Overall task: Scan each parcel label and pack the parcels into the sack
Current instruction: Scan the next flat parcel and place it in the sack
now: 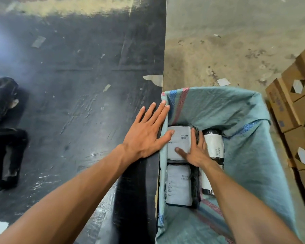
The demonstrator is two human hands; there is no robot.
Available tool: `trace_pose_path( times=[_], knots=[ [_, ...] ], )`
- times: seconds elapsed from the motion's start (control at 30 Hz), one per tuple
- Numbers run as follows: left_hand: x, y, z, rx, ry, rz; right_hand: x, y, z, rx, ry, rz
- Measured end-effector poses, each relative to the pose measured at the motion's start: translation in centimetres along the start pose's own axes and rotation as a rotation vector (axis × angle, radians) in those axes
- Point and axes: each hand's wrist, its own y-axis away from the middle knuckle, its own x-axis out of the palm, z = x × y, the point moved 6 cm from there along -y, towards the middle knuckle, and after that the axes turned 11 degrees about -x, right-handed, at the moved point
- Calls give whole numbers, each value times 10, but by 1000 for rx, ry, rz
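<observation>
Parcels sit down inside the sack (236,110), which stands open in the lower right of the frame, just beside the dark worktop (77,85). One parcel with a white label (180,138) lies near the left wall of the sack, in the middle of the frame. Another labelled parcel (179,185) lies just below it, and a dark parcel with a white label (214,143) lies to its right. The right hand (195,150) reaches into the sack and rests on the upper parcel, with its fingers (180,151) spread flat on the label, pressing and not gripping. The left hand (146,131) lies open and flat over the edge of the worktop and the sack's rim, its thumb touching the parcel's left side, and it holds nothing. I think the step now is packing: this parcel is being pushed snugly into its place next to the others. At the far left of the frame, dark wrapped parcels (2,103) lie on the worktop, and they look like they still need doing. The next move likely means lifting both hands out, reaching left for one of those, and finding its label to scan. No scanner shows in the picture. Brown boxes (292,106) are stacked on the floor (218,41) at the right edge.
</observation>
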Motion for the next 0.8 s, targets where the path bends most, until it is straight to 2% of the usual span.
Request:
trace_pose_path(
  times=[0.13, 0.23, 0.4, 0.7, 0.8],
  knots=[
    [-3, -1, -2, -9, -21, 10, 9, -2, 11, -4, 201, -71],
    [-3, 0, -3, -8, -31, -6, 27, -5, 21, -78, 372, -43],
    [-1, -4, -2, -11, -34, -33, 31, -14, 15, -83, 428, -17],
    [7, -1, 1, 7, -39, -12, 30, -14, 22, 49, 428, 188],
    [7, -2, 1, 7, -33, -3, 21, -9, 30, 75, 358, 240]
  ],
)
